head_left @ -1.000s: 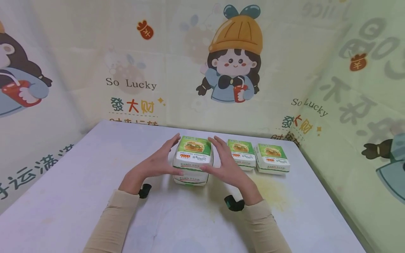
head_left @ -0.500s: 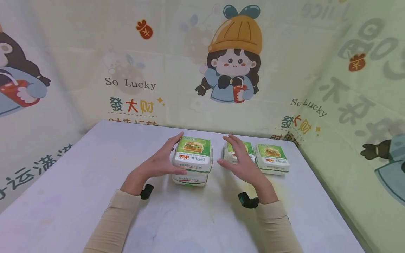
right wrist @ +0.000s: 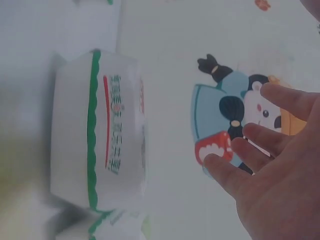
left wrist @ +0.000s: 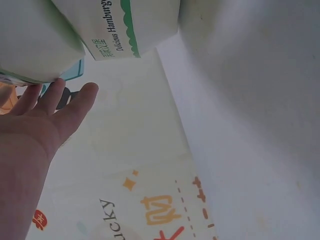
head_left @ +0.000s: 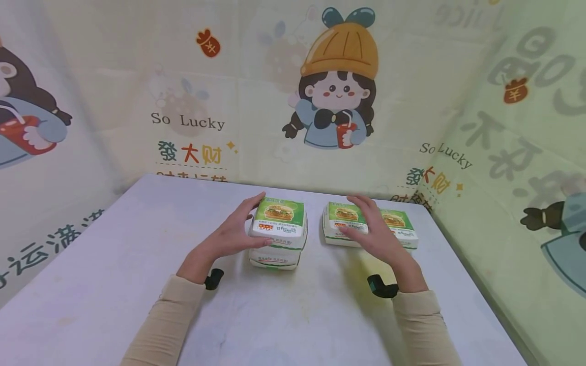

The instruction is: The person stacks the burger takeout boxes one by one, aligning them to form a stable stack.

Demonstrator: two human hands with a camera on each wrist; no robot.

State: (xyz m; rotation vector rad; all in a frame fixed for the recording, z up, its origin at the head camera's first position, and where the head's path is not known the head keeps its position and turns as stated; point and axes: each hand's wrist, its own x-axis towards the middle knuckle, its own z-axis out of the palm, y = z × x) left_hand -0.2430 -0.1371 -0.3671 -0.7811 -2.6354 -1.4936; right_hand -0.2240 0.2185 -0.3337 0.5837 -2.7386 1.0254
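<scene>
Two white-and-green hamburger boxes stand stacked mid-table in the head view: an upper box (head_left: 280, 218) on a lower box (head_left: 273, 258). My left hand (head_left: 225, 235) is at the upper box's left side, its thumb across the front and its fingers toward the back. In the left wrist view the fingers (left wrist: 54, 97) look fairly straight, fingertips right at the box. My right hand (head_left: 377, 235) is spread over the right-hand pair, overlapping a near box (head_left: 335, 223) and a far-right box (head_left: 406, 231) in the head view. Nothing lies within its fingers.
The white table (head_left: 256, 315) is bounded by patterned cloth walls (head_left: 270, 101) at the back and both sides. A black camera mount (head_left: 382, 287) sits at the right wrist, another black mount (head_left: 214, 279) at the left.
My right hand has moved away from the stack, rightward to over the other pair of boxes. My left hand stays by the upper box, and the stack stands where it was.
</scene>
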